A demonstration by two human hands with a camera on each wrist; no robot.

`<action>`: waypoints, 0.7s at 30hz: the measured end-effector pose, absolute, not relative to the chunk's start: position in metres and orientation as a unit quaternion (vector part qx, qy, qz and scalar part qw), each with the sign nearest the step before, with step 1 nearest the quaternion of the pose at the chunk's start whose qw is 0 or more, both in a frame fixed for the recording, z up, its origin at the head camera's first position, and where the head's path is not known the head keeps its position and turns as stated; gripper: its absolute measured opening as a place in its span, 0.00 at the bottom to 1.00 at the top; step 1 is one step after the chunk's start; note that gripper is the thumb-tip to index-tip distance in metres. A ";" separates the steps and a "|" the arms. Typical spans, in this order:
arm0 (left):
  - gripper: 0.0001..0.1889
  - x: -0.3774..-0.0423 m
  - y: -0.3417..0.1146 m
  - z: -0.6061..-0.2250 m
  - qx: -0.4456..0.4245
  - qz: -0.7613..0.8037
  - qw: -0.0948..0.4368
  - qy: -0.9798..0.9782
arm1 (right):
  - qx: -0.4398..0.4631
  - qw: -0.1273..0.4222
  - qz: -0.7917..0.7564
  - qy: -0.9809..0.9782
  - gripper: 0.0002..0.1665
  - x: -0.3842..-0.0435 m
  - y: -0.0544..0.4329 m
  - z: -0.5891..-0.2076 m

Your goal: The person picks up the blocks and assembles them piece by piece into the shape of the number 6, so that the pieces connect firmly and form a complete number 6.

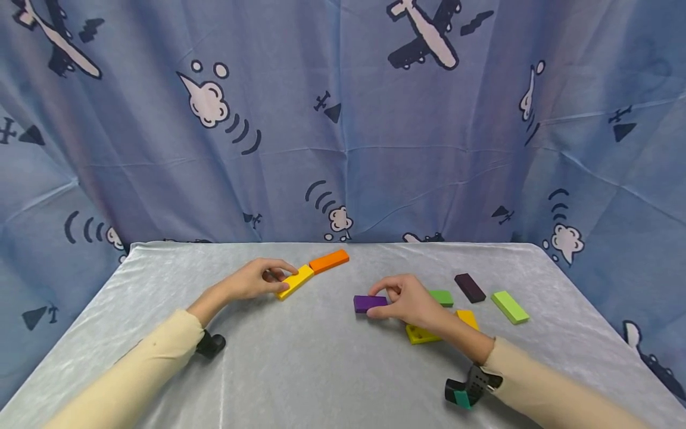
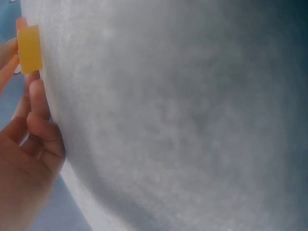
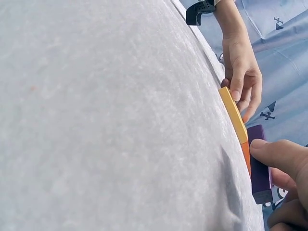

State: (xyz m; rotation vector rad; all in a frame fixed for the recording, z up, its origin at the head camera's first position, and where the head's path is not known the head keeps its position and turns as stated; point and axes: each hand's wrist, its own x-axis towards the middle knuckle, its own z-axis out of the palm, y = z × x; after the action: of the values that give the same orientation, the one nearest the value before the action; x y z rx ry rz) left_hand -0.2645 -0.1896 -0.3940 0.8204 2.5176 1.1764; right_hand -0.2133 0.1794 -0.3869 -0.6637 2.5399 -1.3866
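In the head view my left hand [image 1: 257, 279] pinches a yellow rectangular block [image 1: 296, 282] between thumb and fingers, on the left half of the table. The far end of that block meets an orange block [image 1: 329, 261], and the two form a slightly bent line. My right hand [image 1: 408, 301] grips a purple block [image 1: 370, 303] near the table's middle, thumb on its near side and fingers behind. In the right wrist view the purple block [image 3: 260, 163] overlaps the orange one [image 3: 246, 156]. The left wrist view shows the yellow block [image 2: 30, 49] at its left edge.
Beneath and beside my right forearm lie a green block [image 1: 442, 298] and yellow pieces [image 1: 420, 335], partly hidden. Farther right are a dark brown block [image 1: 470, 288] and a lime green block [image 1: 510, 307]. A blue patterned curtain [image 1: 289, 119] hangs behind the pale cloth-covered table [image 1: 300, 369].
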 end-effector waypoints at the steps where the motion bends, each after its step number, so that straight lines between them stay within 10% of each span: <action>1: 0.18 -0.265 -0.189 -0.394 0.283 0.402 0.121 0.862 | -0.223 0.087 -0.464 0.853 0.17 -0.213 0.179 -0.387; 21: 0.15 -0.270 -0.191 -0.395 0.301 0.407 0.110 0.855 | -0.245 0.090 -0.467 0.845 0.15 -0.215 0.149 -0.388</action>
State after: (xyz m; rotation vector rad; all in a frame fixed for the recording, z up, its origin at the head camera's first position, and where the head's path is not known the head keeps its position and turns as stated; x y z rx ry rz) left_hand -0.2698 -0.1912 -0.3950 0.8830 2.5131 1.1968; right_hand -0.2147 0.1494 -0.3881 -0.7283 2.5114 -1.3898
